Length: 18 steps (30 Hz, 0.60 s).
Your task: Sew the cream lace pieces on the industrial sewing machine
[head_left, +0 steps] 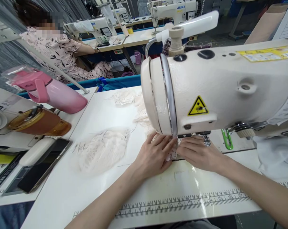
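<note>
Below the head of a cream sewing machine point(213, 79), both of my hands are at a pale pink lace fabric piece point(172, 154). My left hand point(154, 156) presses down and holds the lace from the left, its fingers bent over it. Closed fingers of my right hand point(197, 153) hold the lace's right edge beside the presser foot area. The machine head hides the needle and part of the fingertips. More sheer pale fabric point(144, 111) trails behind my left hand. A separate sheer lace piece point(103, 149) with loose threads lies flat to the left.
A printed ruler point(182, 203) runs along the table's front edge. At left are a pink bottle point(55, 90), an amber cup point(38, 122), a white case point(37, 151) and a phone point(45, 165). Green thread snips point(227, 140) lie right. Another person point(62, 54) sits behind.
</note>
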Each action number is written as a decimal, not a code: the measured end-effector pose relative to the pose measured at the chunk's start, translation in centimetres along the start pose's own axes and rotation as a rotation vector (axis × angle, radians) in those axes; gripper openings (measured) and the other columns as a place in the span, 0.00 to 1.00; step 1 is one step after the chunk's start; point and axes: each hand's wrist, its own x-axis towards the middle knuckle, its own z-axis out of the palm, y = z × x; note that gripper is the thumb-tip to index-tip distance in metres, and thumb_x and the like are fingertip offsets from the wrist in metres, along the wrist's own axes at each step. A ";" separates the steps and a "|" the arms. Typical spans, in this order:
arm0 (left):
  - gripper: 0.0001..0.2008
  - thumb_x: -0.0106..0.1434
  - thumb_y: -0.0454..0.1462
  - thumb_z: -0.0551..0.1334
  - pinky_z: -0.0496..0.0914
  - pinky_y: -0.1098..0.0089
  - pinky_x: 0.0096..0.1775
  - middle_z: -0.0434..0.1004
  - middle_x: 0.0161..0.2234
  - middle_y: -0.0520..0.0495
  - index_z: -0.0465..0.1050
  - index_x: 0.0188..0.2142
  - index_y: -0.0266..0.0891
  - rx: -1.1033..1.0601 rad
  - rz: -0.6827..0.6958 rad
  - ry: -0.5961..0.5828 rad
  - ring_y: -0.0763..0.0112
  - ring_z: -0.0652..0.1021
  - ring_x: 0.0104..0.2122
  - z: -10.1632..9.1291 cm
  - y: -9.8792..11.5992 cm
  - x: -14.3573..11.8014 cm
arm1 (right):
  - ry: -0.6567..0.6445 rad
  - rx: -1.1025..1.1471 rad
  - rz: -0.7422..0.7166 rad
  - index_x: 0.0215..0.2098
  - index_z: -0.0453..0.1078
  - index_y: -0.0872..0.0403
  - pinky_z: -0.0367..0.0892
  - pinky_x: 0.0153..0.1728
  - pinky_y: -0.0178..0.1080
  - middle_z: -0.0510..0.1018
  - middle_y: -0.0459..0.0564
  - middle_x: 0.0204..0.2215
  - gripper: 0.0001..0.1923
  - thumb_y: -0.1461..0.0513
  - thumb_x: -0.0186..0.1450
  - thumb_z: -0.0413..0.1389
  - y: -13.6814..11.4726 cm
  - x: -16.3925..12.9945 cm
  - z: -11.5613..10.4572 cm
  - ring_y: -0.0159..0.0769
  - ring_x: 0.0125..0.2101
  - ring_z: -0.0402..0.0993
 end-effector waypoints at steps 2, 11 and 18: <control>0.25 0.62 0.41 0.55 0.61 0.53 0.55 0.75 0.51 0.42 0.65 0.57 0.36 0.006 -0.002 -0.004 0.55 0.72 0.49 0.0 0.1 0.0 | 0.004 -0.040 -0.004 0.28 0.67 0.54 0.64 0.33 0.34 0.75 0.42 0.25 0.09 0.71 0.63 0.51 0.0 0.3 -0.6 0.29 0.32 0.70; 0.27 0.63 0.43 0.55 0.58 0.52 0.57 0.73 0.52 0.42 0.61 0.61 0.38 0.031 -0.014 -0.042 0.55 0.70 0.51 0.1 0.2 -0.1 | 0.082 -0.317 0.012 0.32 0.70 0.53 0.55 0.29 0.38 0.77 0.39 0.29 0.04 0.65 0.64 0.55 0.1 -0.2 -1.2 0.28 0.26 0.67; 0.27 0.65 0.45 0.53 0.58 0.50 0.57 0.74 0.50 0.41 0.60 0.61 0.38 0.051 -0.006 -0.055 0.55 0.71 0.51 0.1 0.2 0.0 | -0.013 -0.322 0.074 0.35 0.71 0.51 0.49 0.26 0.40 0.80 0.38 0.34 0.08 0.66 0.66 0.51 0.5 -0.4 -1.2 0.27 0.26 0.69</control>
